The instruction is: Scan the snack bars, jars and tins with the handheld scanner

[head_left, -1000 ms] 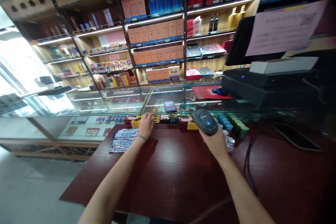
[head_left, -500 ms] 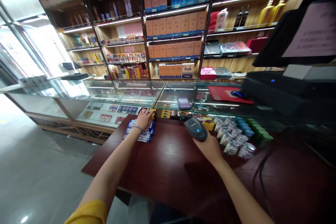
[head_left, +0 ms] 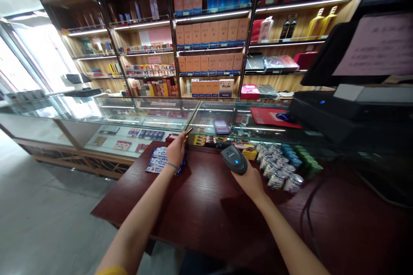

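From the head view, your right hand (head_left: 251, 180) is wrapped round the grip of the dark scanner (head_left: 235, 160) — blue light showing, held above the brown table (head_left: 200, 210). Over on the other side, your left hand (head_left: 176, 153) pinches a thin packet (head_left: 189, 132), nearly edge-on, at the table's far edge by the glass counter (head_left: 151, 114). Blue-and-white sachets (head_left: 156, 162) lie just beside that wrist — and near the scanner sit yellow packets (head_left: 249, 154), with silver-topped cans (head_left: 276, 179) standing in rows to their right.

Open tabletop (head_left: 203, 180) between scanner (head_left: 234, 160) and sachets (head_left: 157, 161)
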`<act>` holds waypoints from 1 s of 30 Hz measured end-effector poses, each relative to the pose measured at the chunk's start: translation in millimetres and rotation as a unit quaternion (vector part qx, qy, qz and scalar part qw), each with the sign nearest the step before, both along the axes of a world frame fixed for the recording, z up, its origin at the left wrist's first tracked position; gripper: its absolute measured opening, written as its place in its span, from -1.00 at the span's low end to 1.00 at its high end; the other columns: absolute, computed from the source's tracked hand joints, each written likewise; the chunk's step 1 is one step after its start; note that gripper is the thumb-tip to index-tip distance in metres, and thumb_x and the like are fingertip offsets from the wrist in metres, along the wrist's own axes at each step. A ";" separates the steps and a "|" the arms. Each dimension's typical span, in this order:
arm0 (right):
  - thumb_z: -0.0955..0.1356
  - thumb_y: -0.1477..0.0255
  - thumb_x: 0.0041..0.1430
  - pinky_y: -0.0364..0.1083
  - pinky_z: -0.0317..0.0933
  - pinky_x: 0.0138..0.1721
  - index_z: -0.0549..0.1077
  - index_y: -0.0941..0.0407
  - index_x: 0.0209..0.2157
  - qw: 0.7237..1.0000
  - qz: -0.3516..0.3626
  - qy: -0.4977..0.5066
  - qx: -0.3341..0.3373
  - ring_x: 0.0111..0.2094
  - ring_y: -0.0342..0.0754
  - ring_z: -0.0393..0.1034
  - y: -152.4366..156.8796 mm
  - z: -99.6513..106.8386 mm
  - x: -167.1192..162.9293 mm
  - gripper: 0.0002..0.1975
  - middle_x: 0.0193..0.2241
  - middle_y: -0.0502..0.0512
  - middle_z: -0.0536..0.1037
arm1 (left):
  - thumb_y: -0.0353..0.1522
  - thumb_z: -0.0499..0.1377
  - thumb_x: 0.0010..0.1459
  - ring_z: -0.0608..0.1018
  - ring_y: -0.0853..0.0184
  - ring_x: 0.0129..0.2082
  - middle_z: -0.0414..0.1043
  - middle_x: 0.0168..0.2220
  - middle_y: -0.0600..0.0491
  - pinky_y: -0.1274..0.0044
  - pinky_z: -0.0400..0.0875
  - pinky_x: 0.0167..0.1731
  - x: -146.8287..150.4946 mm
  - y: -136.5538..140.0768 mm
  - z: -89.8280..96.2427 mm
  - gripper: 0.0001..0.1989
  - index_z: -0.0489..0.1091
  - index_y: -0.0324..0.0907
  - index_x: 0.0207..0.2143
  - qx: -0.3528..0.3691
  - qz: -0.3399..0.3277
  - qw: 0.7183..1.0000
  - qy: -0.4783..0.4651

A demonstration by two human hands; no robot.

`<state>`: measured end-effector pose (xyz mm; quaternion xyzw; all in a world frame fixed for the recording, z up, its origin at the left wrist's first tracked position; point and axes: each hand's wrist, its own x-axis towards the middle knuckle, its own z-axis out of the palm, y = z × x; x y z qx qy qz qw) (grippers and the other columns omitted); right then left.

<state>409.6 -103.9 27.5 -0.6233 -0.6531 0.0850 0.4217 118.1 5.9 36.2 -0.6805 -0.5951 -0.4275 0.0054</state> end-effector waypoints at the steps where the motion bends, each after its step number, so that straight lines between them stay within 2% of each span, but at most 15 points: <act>1: 0.31 0.24 0.04 -0.06 0.29 -0.35 0.40 0.03 -0.20 1.000 -0.005 -0.001 0.003 -0.23 0.18 0.55 0.0 -1.0 0.5 -0.72 -0.38 0.12 0.62 | -0.32 -0.06 0.34 0.51 0.17 0.00 0.46 0.05 -0.06 0.41 0.37 -0.05 12.1 -6.0 -3.2 -0.60 0.22 -0.04 0.20 0.008 0.016 0.998 -0.065; 3: 0.32 0.24 0.04 -0.06 0.29 -0.36 0.40 0.03 -0.19 1.000 -0.017 -0.006 0.010 -0.25 0.18 0.55 0.2 -4.0 1.5 -0.71 -0.38 0.12 0.62 | -0.26 -0.06 0.34 0.50 0.16 0.01 0.44 0.05 -0.08 0.38 0.38 -0.03 37.0 -15.0 -12.2 -0.63 0.23 -0.08 0.15 0.014 0.032 0.978 -0.207; 4: 0.32 0.24 0.03 -0.05 0.28 -0.37 0.40 0.03 -0.18 1.000 -0.024 -0.010 0.013 -0.26 0.18 0.55 0.3 -5.6 2.1 -0.70 -0.39 0.12 0.62 | -0.25 -0.05 0.33 0.50 0.18 0.02 0.44 0.04 -0.08 0.39 0.39 -0.02 48.6 -18.0 -17.9 -0.65 0.22 -0.09 0.13 0.010 0.029 0.957 -0.288; 5: 0.32 0.23 0.03 -0.05 0.28 -0.38 0.40 0.04 -0.15 0.999 -0.030 -0.016 0.015 -0.28 0.18 0.55 0.3 -6.9 2.6 -0.67 -0.40 0.12 0.62 | -0.24 -0.05 0.33 0.51 0.22 -0.01 0.44 0.03 -0.07 0.41 0.42 -0.05 59.0 -20.3 -24.2 -0.66 0.20 -0.08 0.12 -0.007 0.017 0.927 -0.375; 7: 0.33 0.23 0.03 -0.05 0.25 -0.41 0.37 0.04 -0.07 0.999 -0.042 -0.033 0.007 -0.33 0.17 0.55 0.1 -8.3 3.2 -0.59 -0.41 0.11 0.62 | -0.22 -0.04 0.32 0.57 0.29 -0.15 0.46 -0.05 -0.04 0.42 0.50 -0.16 74.5 -23.9 -37.8 -0.69 0.16 -0.06 0.08 -0.084 -0.051 0.839 -0.535; 10: 0.34 0.22 0.06 -0.08 0.16 -0.47 0.32 0.02 0.00 0.996 -0.044 -0.067 -0.037 -0.41 0.14 0.54 -0.8 -7.8 1.5 -0.55 -0.44 0.06 0.61 | -0.25 0.04 0.29 0.59 0.37 -0.23 0.45 -0.06 0.01 0.38 0.52 -0.16 84.0 -28.5 -56.6 -0.77 0.15 -0.04 -0.02 -0.161 -0.162 0.711 -0.665; 11: 0.34 0.22 0.07 -0.10 0.13 -0.48 0.31 0.00 0.00 0.995 -0.039 -0.079 -0.054 -0.42 0.12 0.53 -1.3 -7.5 0.0 -0.56 -0.44 0.04 0.61 | -0.27 0.06 0.28 0.59 0.38 -0.21 0.45 -0.05 0.02 0.35 0.52 -0.12 84.5 -29.7 -61.2 -0.80 0.15 -0.04 -0.06 -0.168 -0.184 0.684 -0.685; 13: 0.35 0.23 0.07 -0.11 0.08 -0.50 0.29 -0.01 0.02 0.991 -0.020 -0.100 -0.081 -0.43 0.10 0.53 -2.4 -7.7 -4.3 -0.54 -0.43 0.03 0.61 | -0.29 0.06 0.29 0.59 0.39 -0.16 0.44 -0.03 0.03 0.31 0.49 -0.04 83.8 -30.9 -67.5 -0.84 0.14 -0.04 -0.10 -0.170 -0.203 0.650 -0.712; 16: 0.37 0.28 0.06 -0.12 0.06 -0.49 0.15 -0.02 0.17 0.989 0.024 -0.114 -0.096 -0.40 0.09 0.54 -4.8 -9.3 -11.6 -0.37 -0.35 0.02 0.62 | -0.32 0.00 0.33 0.58 0.39 -0.12 0.44 -0.02 0.03 0.30 0.46 0.01 82.7 -30.1 -70.2 -0.90 0.13 -0.03 -0.11 -0.173 -0.201 0.621 -0.738; 18: 0.37 0.30 0.06 -0.12 0.06 -0.47 0.05 0.00 0.24 0.986 0.052 -0.117 -0.104 -0.35 0.10 0.55 -6.4 -9.1 -15.3 -0.27 -0.30 0.04 0.63 | -0.34 -0.02 0.34 0.58 0.39 -0.11 0.43 -0.01 0.03 0.29 0.45 0.03 83.1 -29.2 -69.6 -0.90 0.13 -0.03 -0.10 -0.174 -0.194 0.613 -0.746; 20: 0.37 0.27 0.07 -0.12 0.05 -0.46 0.16 0.02 0.17 0.981 0.065 -0.137 -0.124 -0.32 0.12 0.55 -7.7 -7.2 -17.3 -0.37 -0.30 0.07 0.63 | -0.33 -0.02 0.34 0.57 0.37 -0.07 0.42 0.02 0.02 0.28 0.45 0.03 84.0 -29.0 -68.4 -0.90 0.13 -0.02 -0.10 -0.177 -0.188 0.621 -0.740; 22: 0.36 0.21 0.08 -0.12 0.01 -0.47 0.32 0.03 -0.01 0.973 0.069 -0.165 -0.145 -0.32 0.14 0.55 -8.6 -4.2 -18.2 -0.56 -0.34 0.09 0.63 | -0.30 -0.02 0.34 0.55 0.34 -0.01 0.42 0.04 0.01 0.26 0.45 0.03 84.9 -29.4 -67.2 -0.89 0.14 -0.01 -0.09 -0.178 -0.188 0.638 -0.726; 24: 0.36 0.17 0.09 -0.12 -0.02 -0.47 0.36 0.03 -0.13 0.969 0.072 -0.180 -0.154 -0.33 0.14 0.54 -9.2 -1.6 -18.7 -0.65 -0.37 0.09 0.63 | -0.29 -0.01 0.33 0.52 0.31 0.03 0.42 0.04 0.00 0.24 0.45 0.03 85.4 -30.2 -66.3 -0.88 0.16 0.00 -0.09 -0.176 -0.197 0.647 -0.716; 26: 0.37 0.17 0.09 -0.13 -0.03 -0.47 0.34 0.02 -0.13 0.971 0.070 -0.173 -0.151 -0.34 0.12 0.54 -9.5 -0.9 -18.8 -0.66 -0.38 0.07 0.63 | -0.30 -0.01 0.34 0.52 0.31 0.03 0.42 0.03 0.00 0.23 0.44 0.03 85.4 -30.9 -65.6 -0.89 0.17 0.00 -0.09 -0.173 -0.203 0.641 -0.720; 30: 0.37 0.23 0.09 -0.14 0.00 -0.46 0.26 0.00 -0.01 0.980 0.062 -0.147 -0.121 -0.35 0.08 0.54 -8.9 -4.0 -17.5 -0.57 -0.35 0.02 0.63 | -0.34 0.00 0.34 0.57 0.39 -0.11 0.44 -0.04 0.05 0.27 0.43 0.04 84.6 -31.5 -64.6 -0.96 0.16 -0.04 -0.16 -0.173 -0.191 0.605 -0.753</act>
